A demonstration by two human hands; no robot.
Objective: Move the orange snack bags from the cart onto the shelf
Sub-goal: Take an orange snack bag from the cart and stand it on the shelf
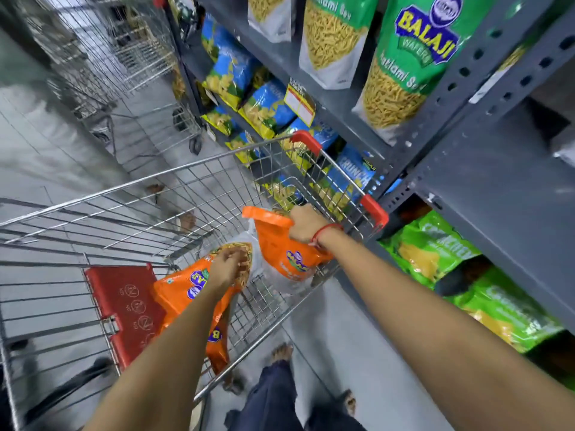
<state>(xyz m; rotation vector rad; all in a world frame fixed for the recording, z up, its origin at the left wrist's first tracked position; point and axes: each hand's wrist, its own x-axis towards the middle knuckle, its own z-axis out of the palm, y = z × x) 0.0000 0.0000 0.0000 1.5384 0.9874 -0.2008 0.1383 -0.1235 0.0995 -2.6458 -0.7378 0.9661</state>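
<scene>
Two orange snack bags are in our hands over the wire cart. Our right hand is clenched on the top edge of one orange bag, which hangs upright inside the basket near the cart's corner at about two o'clock, just below the red-capped rim. A red thread circles that wrist. Our left hand lies fingers-down on the second orange bag, which lies tilted in the basket at roughly seven o'clock from the first; we cannot tell whether these fingers have closed on it or only rest on top. This bag sits just beside the red child-seat flap, at nine o'clock from it.

Beyond the cart, from twelve to three o'clock, stands the grey metal shelf. It carries green bags on the upper level, blue and yellow bags below them, and more green packs lower down at three o'clock. Another wire cart stands at eleven o'clock, well apart from ours.
</scene>
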